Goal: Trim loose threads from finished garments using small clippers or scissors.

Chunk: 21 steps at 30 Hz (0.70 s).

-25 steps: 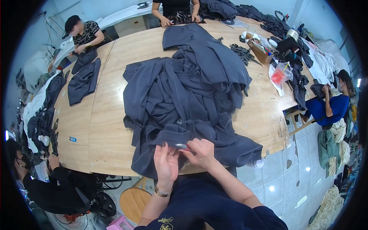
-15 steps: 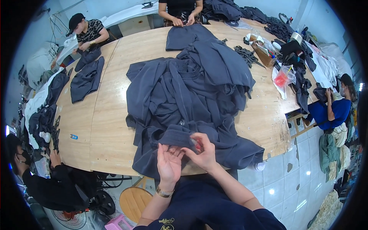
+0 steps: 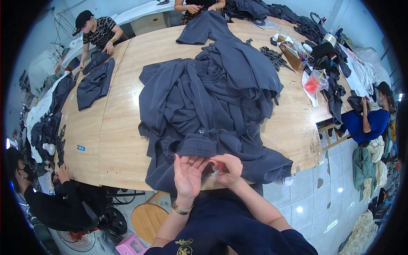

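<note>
A dark grey garment with a gathered, waistband-like edge lies at the near end of a heap of like cloth. My left hand is turned palm up at this edge, its fingers bent against the cloth and the fingertips partly hidden. Close by on the right, my right hand is closed around small red-handled thread snips, mostly covered by the fingers. Its thumb and forefinger meet near the garment's edge, beside my left fingertips.
The heap of dark garments covers the middle of the wooden table. A small blue object lies left; a cup of red drink stands right. Co-workers handle cloth around the table. A round stool is below the near edge.
My right hand has come slightly down and right, and its fingers have drawn together. The far co-worker's garment has shifted left. The person at upper left has spread their hands over the cloth.
</note>
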Tool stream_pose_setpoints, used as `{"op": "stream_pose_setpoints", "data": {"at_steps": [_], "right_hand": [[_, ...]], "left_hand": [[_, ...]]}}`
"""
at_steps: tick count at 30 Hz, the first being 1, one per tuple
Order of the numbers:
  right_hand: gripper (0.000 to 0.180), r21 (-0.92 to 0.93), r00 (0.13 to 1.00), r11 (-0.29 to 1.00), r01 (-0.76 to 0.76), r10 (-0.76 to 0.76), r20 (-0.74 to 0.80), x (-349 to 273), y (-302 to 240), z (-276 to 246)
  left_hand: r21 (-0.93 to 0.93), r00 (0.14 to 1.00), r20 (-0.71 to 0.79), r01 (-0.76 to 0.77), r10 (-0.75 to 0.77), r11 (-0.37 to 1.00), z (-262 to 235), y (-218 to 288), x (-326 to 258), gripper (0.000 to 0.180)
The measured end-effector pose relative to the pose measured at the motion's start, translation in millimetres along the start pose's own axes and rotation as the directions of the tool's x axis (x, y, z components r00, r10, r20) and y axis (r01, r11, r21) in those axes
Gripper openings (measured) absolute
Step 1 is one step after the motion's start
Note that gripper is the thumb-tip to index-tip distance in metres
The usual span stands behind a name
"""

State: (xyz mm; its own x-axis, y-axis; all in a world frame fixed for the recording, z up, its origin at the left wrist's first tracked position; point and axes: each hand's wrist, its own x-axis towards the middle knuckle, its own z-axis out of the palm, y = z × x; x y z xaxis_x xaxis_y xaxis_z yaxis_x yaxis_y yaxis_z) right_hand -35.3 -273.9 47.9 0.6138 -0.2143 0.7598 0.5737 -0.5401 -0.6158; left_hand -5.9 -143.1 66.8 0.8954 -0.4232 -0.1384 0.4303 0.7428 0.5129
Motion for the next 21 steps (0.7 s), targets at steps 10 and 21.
{"op": "stream_pose_setpoints", "data": {"at_steps": [10, 21], "right_hand": [[0.023, -0.094, 0.934, 0.941, -0.326, 0.336, 0.122, 5, -7, 1], [0.026, -0.256, 0.955, 0.949, -0.185, 0.235, 0.179, 4, -5, 0]], "left_hand": [[0.132, 0.997, -0.052, -0.050, 0.057, 0.990, 4, 2, -1, 0.020], [0.158, 0.999, -0.004, -0.045, 0.046, 0.986, -5, -1, 1, 0.029]]}}
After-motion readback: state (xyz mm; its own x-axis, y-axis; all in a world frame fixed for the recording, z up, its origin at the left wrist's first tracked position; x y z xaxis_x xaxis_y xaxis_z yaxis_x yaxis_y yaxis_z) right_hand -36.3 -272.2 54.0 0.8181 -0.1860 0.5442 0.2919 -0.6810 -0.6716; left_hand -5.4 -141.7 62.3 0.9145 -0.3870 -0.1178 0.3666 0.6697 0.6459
